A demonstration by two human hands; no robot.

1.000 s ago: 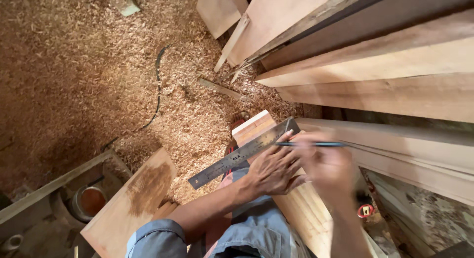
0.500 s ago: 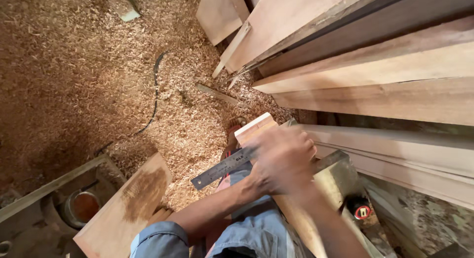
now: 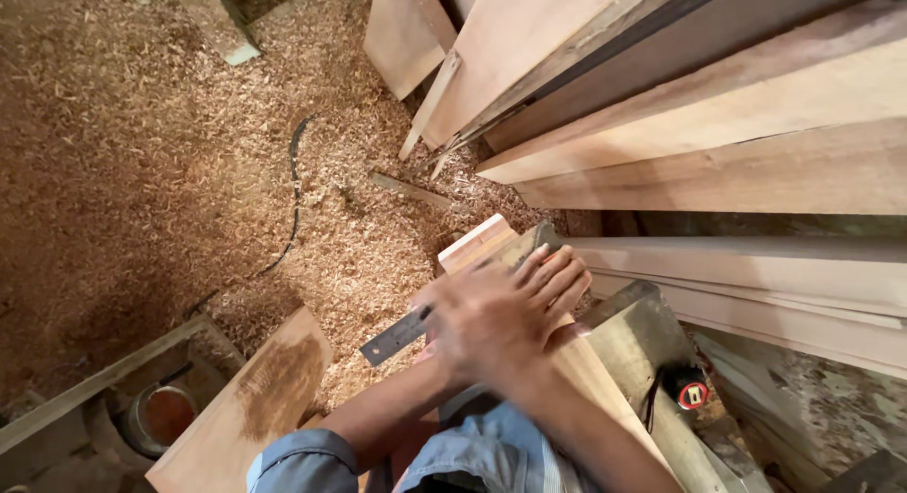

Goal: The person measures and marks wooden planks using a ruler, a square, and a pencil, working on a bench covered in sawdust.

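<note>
Over the plank's (image 3: 482,243) end, hands (image 3: 501,318) press a ruler (image 3: 392,334).

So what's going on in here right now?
A person is bent over a pale wooden board, both hands overlapping on it. The upper hand lies flat, fingers spread, over a metal ruler set across the board. Which hand is which, and any grip, can't be told. Wood shavings cover the floor; planks are stacked alongside.
</note>
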